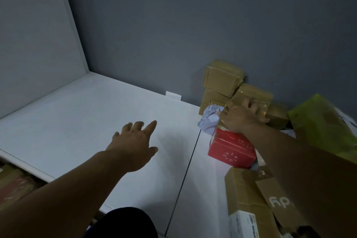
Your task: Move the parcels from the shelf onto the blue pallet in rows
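Note:
Parcels crowd the right side of the white shelf (92,125). Several brown taped boxes (222,78) are stacked against the grey back wall. My right hand (242,117) reaches over a red box (230,150) and lies on a brown taped parcel (251,93), fingers spread over its top and front. Whether it grips that parcel I cannot tell. My left hand (133,141) hovers over the bare shelf board, fingers straight and spread, holding nothing. The blue pallet is out of sight.
A crumpled grey-white bag (209,120) lies beside the red box. A green box (324,123) sits at far right, more brown cartons (247,195) at the shelf's front right. The shelf's side panel (34,40) closes off the left. Parcels show on a lower level (13,183).

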